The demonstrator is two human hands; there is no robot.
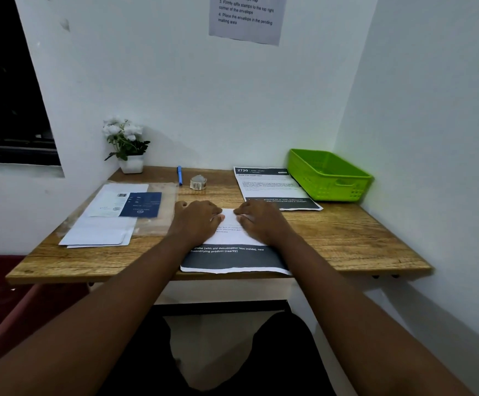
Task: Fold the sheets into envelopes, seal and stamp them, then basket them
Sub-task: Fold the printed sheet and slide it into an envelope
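A printed sheet [232, 258] with a dark band along its near edge lies at the front middle of the wooden table [361, 238]. Its far part is folded over toward me, showing the white back. My left hand [197, 221] and my right hand [261, 221] lie side by side on that folded part, fingers pressing down along the far crease. A second printed sheet [272, 187] lies flat further back on the right. The green plastic basket [328, 174] stands in the far right corner and looks empty. A small roll of stamps [198, 182] sits at the back middle.
A blue pen [179, 174] lies beside the stamp roll. White envelopes and a blue-and-white card [112, 215] in a clear sleeve cover the left of the table. A potted white flower [127, 144] stands at the back left. Walls close the back and right; an instruction sheet [247, 18] hangs above.
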